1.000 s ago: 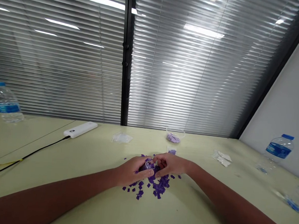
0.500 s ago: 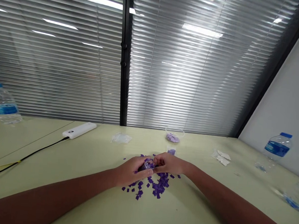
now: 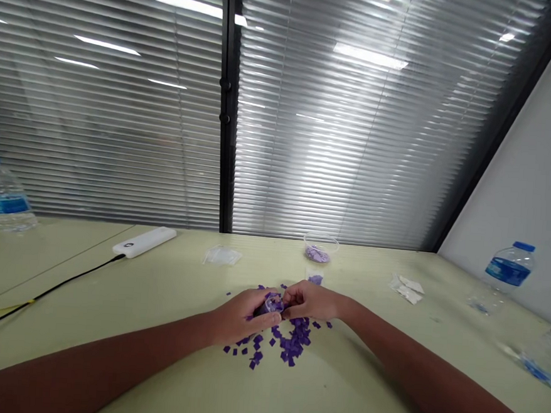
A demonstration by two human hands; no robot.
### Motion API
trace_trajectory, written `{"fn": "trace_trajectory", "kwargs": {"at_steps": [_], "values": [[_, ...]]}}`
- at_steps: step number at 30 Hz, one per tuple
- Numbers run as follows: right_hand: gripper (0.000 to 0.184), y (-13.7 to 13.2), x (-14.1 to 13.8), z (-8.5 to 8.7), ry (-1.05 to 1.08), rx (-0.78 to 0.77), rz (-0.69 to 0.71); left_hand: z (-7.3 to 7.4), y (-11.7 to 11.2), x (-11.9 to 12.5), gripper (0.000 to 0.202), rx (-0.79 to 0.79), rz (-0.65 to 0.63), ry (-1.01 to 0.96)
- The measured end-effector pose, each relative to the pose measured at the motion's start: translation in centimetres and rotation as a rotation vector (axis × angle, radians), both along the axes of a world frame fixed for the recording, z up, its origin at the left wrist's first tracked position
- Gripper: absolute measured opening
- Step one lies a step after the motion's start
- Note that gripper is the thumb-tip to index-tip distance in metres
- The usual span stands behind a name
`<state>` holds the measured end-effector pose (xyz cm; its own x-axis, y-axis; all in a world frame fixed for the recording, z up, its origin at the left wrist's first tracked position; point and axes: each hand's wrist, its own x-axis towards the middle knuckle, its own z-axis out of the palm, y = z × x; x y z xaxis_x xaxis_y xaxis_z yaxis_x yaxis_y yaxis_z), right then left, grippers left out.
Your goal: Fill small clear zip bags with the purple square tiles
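Observation:
My left hand is wrapped around a small clear plastic bag with purple pieces in it; its mouth looks rounded open. At the right side of that mouth, my right hand has thumb and fingers closed in a pinch. What lies between those fingertips is too small to make out. Below and around both hands, many small purple paper squares lie scattered on the pale table. Just beyond my right hand is another small clear bag with purple in it.
Behind the hands stands a clear round tub with light purple bits. Flat clear bags and white packets lie farther out. A white power bank with a black cable is left; water bottles stand at both sides.
The view has shifted very slightly. Both hands keep nearly the same pose around the small bag, and the purple squares lie as before.

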<state>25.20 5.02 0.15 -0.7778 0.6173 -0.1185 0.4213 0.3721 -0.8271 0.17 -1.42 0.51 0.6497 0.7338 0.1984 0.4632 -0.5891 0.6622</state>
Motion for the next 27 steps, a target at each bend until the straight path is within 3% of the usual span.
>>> {"fn": "trace_trajectory", "kwargs": {"at_steps": [5,8,11,15,20,27], "values": [[0.026,-0.1,-0.2,0.6,0.166,-0.100,-0.065,0.4,-0.3,0.1,0.045,-0.001,-0.009,-0.025],[0.033,-1.0,-0.5,1.9,0.308,-0.104,-0.121,0.5,-0.4,0.2,0.045,-0.022,-0.017,-0.062],[0.036,-2.4,-0.9,3.8,0.370,-0.101,-0.083,0.3,-0.3,0.2,0.046,-0.059,-0.039,-0.077],[0.029,-4.2,-1.2,5.4,0.258,-0.030,-0.039,0.1,0.0,0.2,0.043,-0.067,-0.074,-0.082],[0.020,-4.8,-1.3,5.5,0.129,0.137,-0.065,-0.2,0.2,0.1,0.038,-0.059,-0.095,-0.073],[0.022,-4.5,-1.0,5.9,0.135,0.159,-0.050,0.0,0.0,0.0,0.038,-0.029,-0.106,-0.070]]}}
